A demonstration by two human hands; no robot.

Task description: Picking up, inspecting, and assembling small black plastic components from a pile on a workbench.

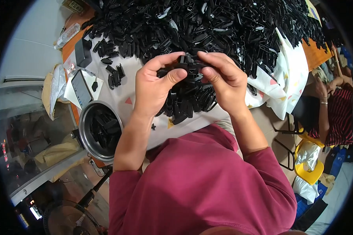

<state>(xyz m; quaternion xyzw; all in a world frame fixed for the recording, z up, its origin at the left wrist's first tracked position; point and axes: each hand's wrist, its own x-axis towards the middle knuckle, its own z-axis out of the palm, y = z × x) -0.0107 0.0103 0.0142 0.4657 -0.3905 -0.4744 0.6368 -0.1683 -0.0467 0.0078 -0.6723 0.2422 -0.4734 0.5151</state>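
Observation:
Both my hands are raised over the table and meet at a small black plastic part (189, 62). My left hand (157, 78) pinches its left side between thumb and forefinger. On its other side, my right hand (225, 80) grips with thumb and fingers. The part's exact kind cannot be told, as it blends with the black pieces behind it. A big heap of small black plastic pieces (208, 27) spreads behind and beneath my hands. A smaller cluster of the same pieces (184, 103) lies between my wrists.
At the left stands a metal bowl (119, 117) with black pieces inside. Beyond it are a phone (81, 89), a black box (83, 53) and a clear plastic bottle (68, 35). A fan (70, 219) is low at the left. Another person (339, 113) sits at the right near a yellow chair (310, 172).

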